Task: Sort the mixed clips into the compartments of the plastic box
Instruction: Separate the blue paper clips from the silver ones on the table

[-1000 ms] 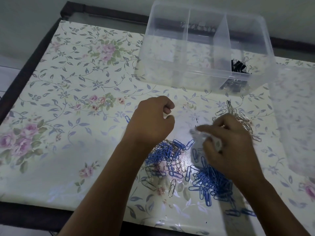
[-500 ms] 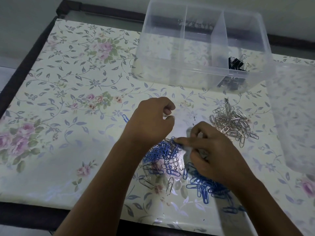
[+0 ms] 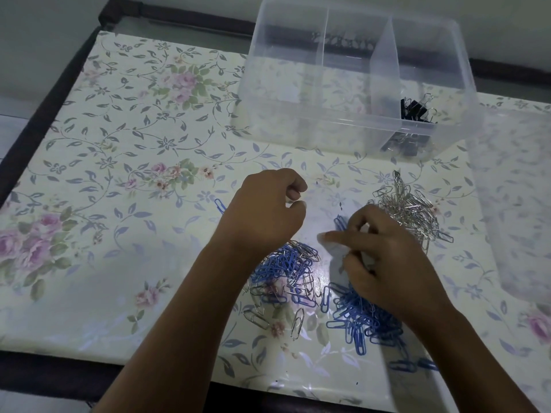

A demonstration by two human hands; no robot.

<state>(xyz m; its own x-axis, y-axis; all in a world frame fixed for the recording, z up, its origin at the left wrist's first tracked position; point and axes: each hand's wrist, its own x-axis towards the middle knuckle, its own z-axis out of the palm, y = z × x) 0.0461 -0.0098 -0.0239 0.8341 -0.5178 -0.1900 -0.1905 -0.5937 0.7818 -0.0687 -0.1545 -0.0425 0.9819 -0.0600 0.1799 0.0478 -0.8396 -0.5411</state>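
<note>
A single head-worn wide-angle view looks forward and down, close over the table [image 3: 119,248].

Clear plastic three-compartment box [image 3: 313,135] on far part of floral-covered table [image 3: 119,180], right of centre. Black binder clips [image 3: 416,110] in box's right compartment. Translucent plastic lid [image 3: 518,210] just right of box, along table's right side. Heap of silver wire paper clips [image 3: 408,210] near of box, left of lid. Mixed heap of blue and silver paper clips [image 3: 286,272] nearer, to left. Heap of blue paper clips [image 3: 360,320] right of mixed heap.
</note>
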